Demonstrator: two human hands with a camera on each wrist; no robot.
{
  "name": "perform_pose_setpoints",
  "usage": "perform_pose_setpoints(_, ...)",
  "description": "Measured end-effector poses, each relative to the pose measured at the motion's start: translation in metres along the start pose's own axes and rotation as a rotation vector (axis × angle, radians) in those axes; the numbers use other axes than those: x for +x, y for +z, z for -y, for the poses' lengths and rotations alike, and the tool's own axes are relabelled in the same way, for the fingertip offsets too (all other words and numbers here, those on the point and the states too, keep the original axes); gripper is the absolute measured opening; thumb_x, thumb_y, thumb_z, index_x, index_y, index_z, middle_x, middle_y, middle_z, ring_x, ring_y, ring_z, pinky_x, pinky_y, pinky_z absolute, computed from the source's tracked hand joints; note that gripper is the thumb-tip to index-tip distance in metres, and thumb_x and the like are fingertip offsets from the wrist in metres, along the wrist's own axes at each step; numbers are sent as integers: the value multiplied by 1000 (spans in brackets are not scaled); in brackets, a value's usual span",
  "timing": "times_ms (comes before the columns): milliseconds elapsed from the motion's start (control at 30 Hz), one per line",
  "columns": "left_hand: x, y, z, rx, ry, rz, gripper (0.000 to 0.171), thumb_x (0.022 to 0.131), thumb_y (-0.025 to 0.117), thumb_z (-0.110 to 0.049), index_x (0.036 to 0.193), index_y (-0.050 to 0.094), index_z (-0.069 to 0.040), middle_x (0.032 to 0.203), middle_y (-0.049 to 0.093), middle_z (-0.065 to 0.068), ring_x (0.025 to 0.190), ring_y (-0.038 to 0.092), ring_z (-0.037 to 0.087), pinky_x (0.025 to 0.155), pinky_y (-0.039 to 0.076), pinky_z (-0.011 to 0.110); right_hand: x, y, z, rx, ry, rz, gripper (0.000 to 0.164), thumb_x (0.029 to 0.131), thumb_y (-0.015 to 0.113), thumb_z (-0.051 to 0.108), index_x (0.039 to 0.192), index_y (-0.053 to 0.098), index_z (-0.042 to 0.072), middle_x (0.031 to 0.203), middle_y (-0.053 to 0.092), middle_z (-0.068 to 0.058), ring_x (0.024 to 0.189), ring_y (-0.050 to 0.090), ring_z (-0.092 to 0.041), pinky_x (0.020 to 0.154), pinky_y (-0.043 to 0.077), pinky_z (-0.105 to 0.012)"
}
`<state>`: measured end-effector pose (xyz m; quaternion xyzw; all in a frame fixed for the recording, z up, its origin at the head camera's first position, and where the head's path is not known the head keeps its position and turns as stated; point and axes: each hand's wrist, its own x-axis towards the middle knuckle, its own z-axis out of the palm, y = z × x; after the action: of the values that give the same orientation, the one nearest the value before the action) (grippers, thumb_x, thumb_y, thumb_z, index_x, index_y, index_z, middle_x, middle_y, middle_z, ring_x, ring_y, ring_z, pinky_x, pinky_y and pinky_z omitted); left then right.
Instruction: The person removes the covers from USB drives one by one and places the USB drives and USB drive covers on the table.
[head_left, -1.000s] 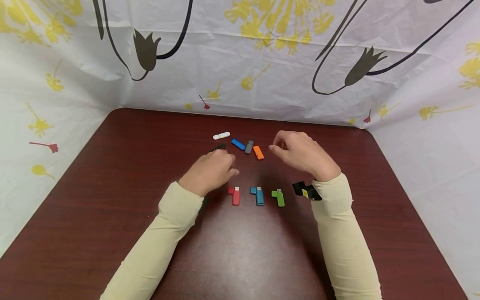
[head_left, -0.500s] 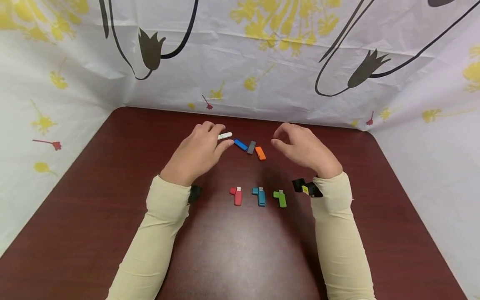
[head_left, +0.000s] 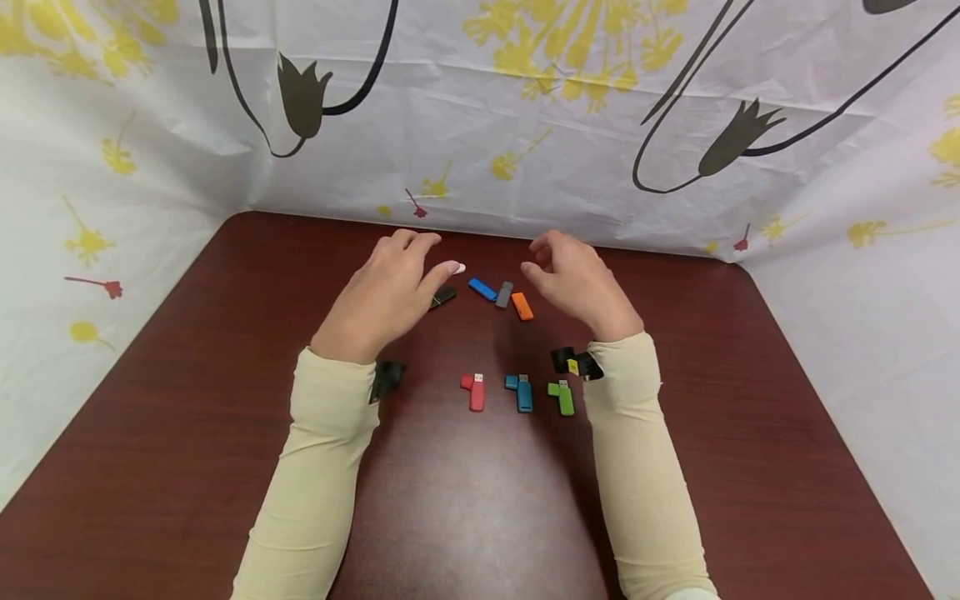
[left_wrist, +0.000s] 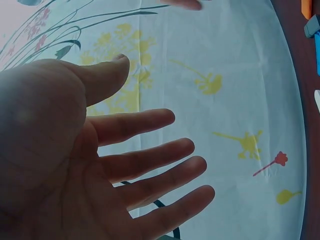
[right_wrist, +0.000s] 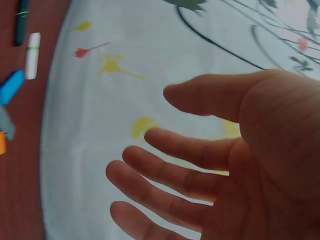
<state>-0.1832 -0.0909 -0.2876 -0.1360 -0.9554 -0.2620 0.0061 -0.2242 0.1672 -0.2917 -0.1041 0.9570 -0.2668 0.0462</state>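
Nearest the person, three USB sticks are lying in a row between the two wrists: a red stick (head_left: 477, 396) to the right of the left wrist, a teal stick (head_left: 523, 396) midway, and a green stick (head_left: 566, 400) just by the right cuff (head_left: 622, 371). Farther on, the left hand (head_left: 382, 287) and the right hand (head_left: 577, 283) are hovering above the table (head_left: 480, 500), each keeping its thumb and fingers apart. Between them the second group is resting: an orange stick (head_left: 522, 306) near the right thumb, a gray stick (head_left: 504, 294) left of it, a black stick (head_left: 446, 297) just beside the left thumb and partly hidden by it, a blue stick (head_left: 482, 289) between the two thumbs, and a white stick (head_left: 461, 268) mostly hiding behind the left thumb. Beyond both hands a patterned cloth (head_left: 465, 150) is hanging. Compared with half a second ago, the right hand is sitting farther left, closer to the left hand, while the black stick is now showing and less of the white one is peeking out.
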Motion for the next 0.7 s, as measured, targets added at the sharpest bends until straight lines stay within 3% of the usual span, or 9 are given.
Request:
perform_pose_setpoints(233, -2, -1, 3, -14, -6, 10, 58, 115, 52, -40, 161, 46, -5, 162, 45, 20, 152, 40, 37, 122, 44, 55, 19, 27, -17, -49, 125, 68, 52, 111, 59, 28, 154, 50, -1, 145, 62, -24, 123, 65, -39, 108, 54, -58)
perform_pose_setpoints(433, -1, 2, 2, -29, -3, 22, 59, 115, 52, -42, 161, 46, -5, 163, 45, 19, 153, 39, 37, 123, 43, 55, 32, 48, -32, -103, 208, 128, 51, 111, 61, 29, 150, 54, -3, 123, 67, -21, 102, 66, -33, 94, 58, -49)
perform_pose_setpoints(567, -1, 3, 2, -28, 0, 20, 60, 114, 52, -43, 161, 47, -5, 162, 46, 18, 152, 41, 36, 123, 44, 55, 37, 60, -39, -159, 220, 150, 39, 109, 64, 29, 132, 62, -2, 112, 67, -18, 92, 64, -30, 85, 56, -45)
perform_pose_setpoints(700, -1, 3, 2, -28, 1, 25, 61, 114, 52, -45, 161, 47, -6, 162, 45, 18, 153, 40, 36, 123, 44, 55, 41, 71, -43, -209, 196, 130, 40, 107, 68, 30, 132, 61, 0, 119, 67, -19, 101, 65, -34, 94, 57, -52)
